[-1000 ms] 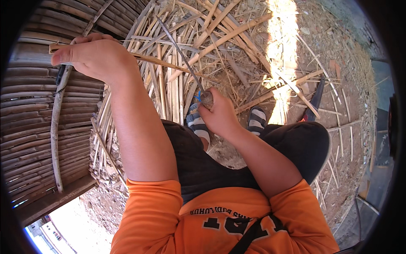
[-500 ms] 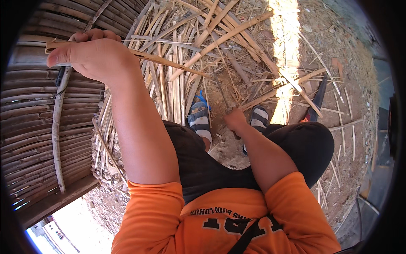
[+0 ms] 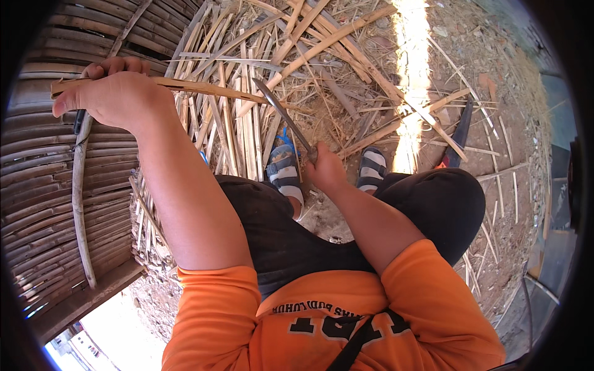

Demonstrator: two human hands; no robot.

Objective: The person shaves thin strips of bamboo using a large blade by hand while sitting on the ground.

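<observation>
My left hand [image 3: 124, 96] is closed round one end of a split bamboo strip [image 3: 207, 89], held out at the upper left. The strip runs to the right over the loose pieces on the ground. In my right hand [image 3: 326, 172], low between my knees, is the handle of a long narrow knife [image 3: 288, 117] with a slightly curved blade. Its blade slants up and to the left, with the tip close to the strip's far end; whether they touch I cannot tell. Most of the handle is hidden by my fingers.
Split bamboo strips [image 3: 247, 139] lie heaped ahead of my sandalled feet [image 3: 284, 170]. A bamboo slat wall [image 3: 46, 179] rises close on the left. To the right, a dark saw-like blade [image 3: 461, 133] with a red part lies on the dirt among thin slivers.
My right hand has raised the knife, its blade swinging up and left toward the strip. My left hand has moved slightly left and down with the bamboo strip.
</observation>
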